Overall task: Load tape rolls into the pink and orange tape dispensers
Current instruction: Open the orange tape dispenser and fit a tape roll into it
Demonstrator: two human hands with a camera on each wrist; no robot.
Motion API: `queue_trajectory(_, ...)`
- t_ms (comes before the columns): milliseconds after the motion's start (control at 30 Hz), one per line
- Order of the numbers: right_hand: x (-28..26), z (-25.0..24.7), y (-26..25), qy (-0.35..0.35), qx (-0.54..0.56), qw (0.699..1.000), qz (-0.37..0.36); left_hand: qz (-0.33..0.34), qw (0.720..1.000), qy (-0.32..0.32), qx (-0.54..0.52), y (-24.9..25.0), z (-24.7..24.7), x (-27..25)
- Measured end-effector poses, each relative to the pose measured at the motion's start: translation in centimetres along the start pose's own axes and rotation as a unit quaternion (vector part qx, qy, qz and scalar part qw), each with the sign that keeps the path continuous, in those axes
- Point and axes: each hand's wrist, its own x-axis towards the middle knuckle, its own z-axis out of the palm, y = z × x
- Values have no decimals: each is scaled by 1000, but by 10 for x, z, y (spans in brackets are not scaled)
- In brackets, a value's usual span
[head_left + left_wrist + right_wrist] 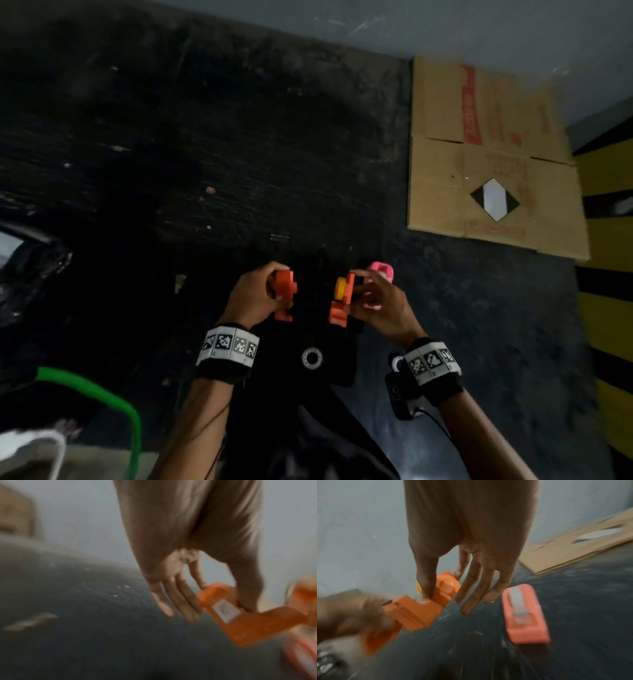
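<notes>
A dark floor (239, 154) fills the head view, with a flattened carton (493, 154) lying far right. Low in the middle, the orange dispenser is apart in two shells held just apart above the floor. The left hand (255, 298) pinches the bare half (285, 294) between thumb and forefinger. The right hand (380, 305) pinches the other half (340, 298), thumb in front and forefinger behind, its other fingers straight; a yellow spool (341, 287) sits on this shell's inner face. The pink dispenser (524, 613) lies on the floor just beyond the right hand, closed, with pale tape across its top. A small tape roll (312, 358) lies near the wrists.

Both grips are light fingertip pinches, so pressing the shells together off-line could twist one loose. The spool may slip off its hub if the shell tips. Closing before a roll is seated would likely leave the dispenser unloaded.
</notes>
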Motion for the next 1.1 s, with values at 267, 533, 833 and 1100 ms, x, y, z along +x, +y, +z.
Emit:
queue_trajectory(267,-82,8,21,38,54,998,17,-97,977,-15,192,-22,39,-64)
queue_trajectory(533,-104,6,14,38,48,998,-15,0,999,41,2,36,42,-79)
queue_trajectory(833,-106,-1,12,39,36,997,-50,59,978,-109,-168,86,61,-85)
queue_trajectory(1100,-134,-23,32,107,70,991,23,60,996,-22,58,68,101,-64)
